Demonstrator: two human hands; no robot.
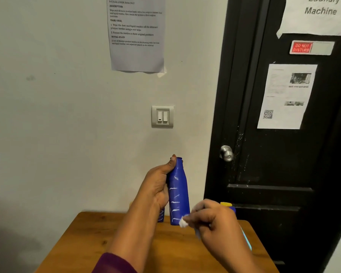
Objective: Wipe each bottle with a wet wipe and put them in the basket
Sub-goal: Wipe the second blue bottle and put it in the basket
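My left hand (158,186) grips a tall blue bottle (178,192) streaked with white marks and holds it upright above the wooden table (98,241), thumb near the neck. My right hand (213,219) pinches a small white wet wipe (183,223) against the bottle's lower right side. Part of another blue bottle (161,215) shows on the table behind my left wrist. A yellow-capped blue container (227,206) stands behind my right hand, mostly hidden. No basket is in view.
A grey wall with a light switch (162,116) and a taped paper sheet (136,34) stands behind the table. A black door (283,154) with a metal knob (227,153) is at the right. A pale blue object (247,240) lies under my right hand.
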